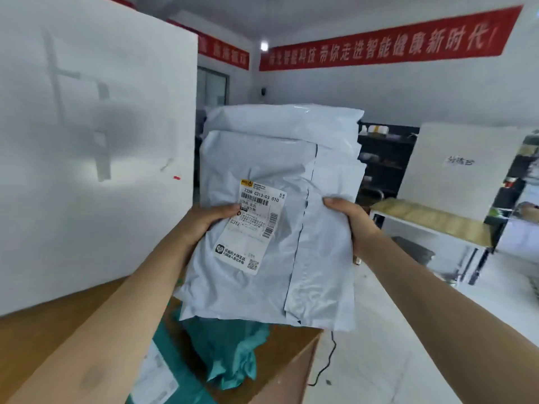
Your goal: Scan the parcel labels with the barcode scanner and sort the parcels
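I hold a stack of white plastic mailer parcels (291,176) up in front of me, with both hands on its sides. My left hand (208,218) grips the left edge, its thumb on the shipping label (253,225) with barcodes. My right hand (354,221) grips the right edge, thumb on the front parcel. Below the stack lie teal mailer parcels (227,354), one with a white label (159,374), on a brown table (43,330). No barcode scanner is in view.
A large white board (96,141) stands on the table at my left. A black cable (328,363) runs over the floor by the table's right edge. Further right stand a white desk (431,225), a white box (460,170) and dark shelves (385,158).
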Demonstrator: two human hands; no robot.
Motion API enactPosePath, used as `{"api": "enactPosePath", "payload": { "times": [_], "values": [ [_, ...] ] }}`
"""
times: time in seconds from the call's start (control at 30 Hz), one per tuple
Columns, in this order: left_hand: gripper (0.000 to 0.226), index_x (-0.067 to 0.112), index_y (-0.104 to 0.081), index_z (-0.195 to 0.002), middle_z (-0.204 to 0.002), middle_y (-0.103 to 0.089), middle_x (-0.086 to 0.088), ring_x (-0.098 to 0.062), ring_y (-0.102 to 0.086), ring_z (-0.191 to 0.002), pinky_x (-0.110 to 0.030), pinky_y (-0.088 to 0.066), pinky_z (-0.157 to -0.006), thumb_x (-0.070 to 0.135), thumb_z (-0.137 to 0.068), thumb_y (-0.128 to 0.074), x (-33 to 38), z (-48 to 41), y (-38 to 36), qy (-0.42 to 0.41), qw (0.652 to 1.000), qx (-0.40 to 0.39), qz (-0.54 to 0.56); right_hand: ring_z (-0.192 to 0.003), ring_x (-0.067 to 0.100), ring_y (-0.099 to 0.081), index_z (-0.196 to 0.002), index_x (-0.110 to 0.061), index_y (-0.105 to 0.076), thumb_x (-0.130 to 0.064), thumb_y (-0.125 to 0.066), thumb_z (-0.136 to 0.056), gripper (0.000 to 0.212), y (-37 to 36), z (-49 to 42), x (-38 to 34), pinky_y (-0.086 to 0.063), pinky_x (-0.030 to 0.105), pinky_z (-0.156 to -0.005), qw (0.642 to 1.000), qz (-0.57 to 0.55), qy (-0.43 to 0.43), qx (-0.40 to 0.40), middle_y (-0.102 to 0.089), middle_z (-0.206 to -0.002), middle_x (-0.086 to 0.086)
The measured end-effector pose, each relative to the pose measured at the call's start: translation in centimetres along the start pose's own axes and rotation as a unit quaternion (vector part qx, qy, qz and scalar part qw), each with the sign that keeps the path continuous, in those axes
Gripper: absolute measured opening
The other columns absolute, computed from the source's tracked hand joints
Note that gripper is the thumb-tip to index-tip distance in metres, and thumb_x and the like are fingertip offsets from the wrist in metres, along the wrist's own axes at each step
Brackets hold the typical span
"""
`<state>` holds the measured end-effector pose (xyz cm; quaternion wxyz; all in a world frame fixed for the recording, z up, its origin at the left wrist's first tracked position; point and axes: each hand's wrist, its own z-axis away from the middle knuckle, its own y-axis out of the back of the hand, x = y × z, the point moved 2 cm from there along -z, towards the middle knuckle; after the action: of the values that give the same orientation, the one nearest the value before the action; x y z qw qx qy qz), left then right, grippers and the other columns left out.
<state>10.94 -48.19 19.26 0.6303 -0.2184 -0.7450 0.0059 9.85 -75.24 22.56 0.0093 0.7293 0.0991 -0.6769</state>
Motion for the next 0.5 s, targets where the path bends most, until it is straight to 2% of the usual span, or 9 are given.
{"api": "enactPosePath", "payload": {
  "times": [0.07, 0.13, 0.17, 0.27, 0.3, 0.37, 0.43, 0.5],
  "values": [
    [0.046, 0.004, -0.068, -0.111, -0.108, -0.071, -0.017, -0.03, -0.07, -0.095, -0.042, -0.054, -0.092, 0.014, -0.067, -0.075, -1.6, -3.0, -6.4, 0.01, 1.0, -0.018, 0.005, -0.075, 0.023, -0.073, -0.08, -0.015, -0.08, -0.028, -0.074, -0.064, 0.021, 6.5, 1.0, -1.9, -0.058, 0.03, -0.068, 1.0, 0.003, 0.013, 0.02, -0.076, -0.084, 0.008],
    [0.043, 0.003, -0.069, -0.107, -0.104, -0.072, -0.016, -0.029, -0.071, -0.092, -0.039, -0.056, -0.088, 0.014, -0.066, -0.077, -2.7, -6.5, -11.6, -0.007, 1.0, -0.024, -0.008, -0.085, 0.027, -0.072, -0.095, -0.012, -0.077, -0.033, -0.085, -0.05, 0.05, 12.6, 1.5, -3.4, -0.056, 0.036, -0.08, 0.998, 0.004, 0.022, 0.06, -0.074, -0.096, 0.012],
    [0.047, 0.003, -0.07, -0.107, -0.105, -0.072, -0.017, -0.031, -0.07, -0.094, -0.037, -0.057, -0.084, 0.017, -0.064, -0.081, -3.0, -8.1, -13.8, -0.015, 0.999, -0.032, -0.017, -0.085, 0.027, -0.071, -0.098, -0.012, -0.075, -0.032, -0.086, -0.047, 0.055, 15.1, 1.7, -3.9, -0.055, 0.037, -0.082, 0.997, 0.003, 0.022, 0.074, -0.074, -0.096, 0.012],
    [0.045, 0.008, -0.074, -0.098, -0.102, -0.073, -0.016, -0.029, -0.071, -0.091, -0.029, -0.058, -0.07, 0.021, -0.056, -0.084, -4.9, -13.3, -20.1, -0.016, 0.996, -0.089, -0.027, -0.067, 0.021, -0.072, -0.074, -0.015, -0.078, -0.027, -0.071, -0.062, 0.019, 22.8, 1.7, -4.8, -0.057, 0.029, -0.068, 0.993, -0.021, 0.052, 0.108, -0.075, -0.076, 0.006],
    [0.043, 0.009, -0.074, -0.098, -0.102, -0.073, -0.015, -0.028, -0.072, -0.09, -0.028, -0.057, -0.069, 0.02, -0.057, -0.084, -5.7, -15.0, -21.8, -0.015, 0.995, -0.099, -0.027, -0.066, 0.02, -0.072, -0.069, -0.016, -0.079, -0.027, -0.068, -0.064, 0.017, 25.1, 1.4, -4.9, -0.057, 0.03, -0.069, 0.991, -0.028, 0.058, 0.115, -0.075, -0.074, 0.005],
    [0.059, 0.009, -0.071, -0.106, -0.106, -0.072, -0.015, -0.03, -0.07, -0.095, -0.03, -0.057, -0.072, 0.026, -0.052, -0.088, -7.4, -18.6, -24.8, -0.014, 0.993, -0.116, -0.033, -0.066, 0.019, -0.072, -0.069, -0.017, -0.079, -0.026, -0.066, -0.066, 0.016, 29.2, 0.3, -4.9, -0.057, 0.031, -0.072, 0.989, -0.031, 0.07, 0.124, -0.075, -0.074, 0.005],
    [0.077, 0.007, -0.067, -0.114, -0.11, -0.071, -0.015, -0.031, -0.069, -0.1, -0.035, -0.056, -0.079, 0.033, -0.045, -0.09, -9.4, -22.5, -27.2, -0.01, 0.99, -0.131, -0.044, -0.064, 0.019, -0.072, -0.068, -0.017, -0.078, -0.023, -0.067, -0.067, 0.012, 33.1, -1.4, -4.8, -0.059, 0.028, -0.065, 0.989, -0.036, 0.078, 0.122, -0.075, -0.072, 0.005],
    [0.085, 0.008, -0.066, -0.116, -0.111, -0.07, -0.015, -0.033, -0.068, -0.102, -0.04, -0.052, -0.089, 0.037, -0.04, -0.092, -11.4, -26.9, -29.0, -0.008, 0.99, -0.13, -0.049, -0.06, 0.018, -0.071, -0.064, -0.017, -0.078, -0.019, -0.069, -0.067, 0.01, 36.6, -4.0, -4.9, -0.059, 0.025, -0.059, 0.988, -0.032, 0.084, 0.125, -0.074, -0.069, 0.005]
  ]
}}
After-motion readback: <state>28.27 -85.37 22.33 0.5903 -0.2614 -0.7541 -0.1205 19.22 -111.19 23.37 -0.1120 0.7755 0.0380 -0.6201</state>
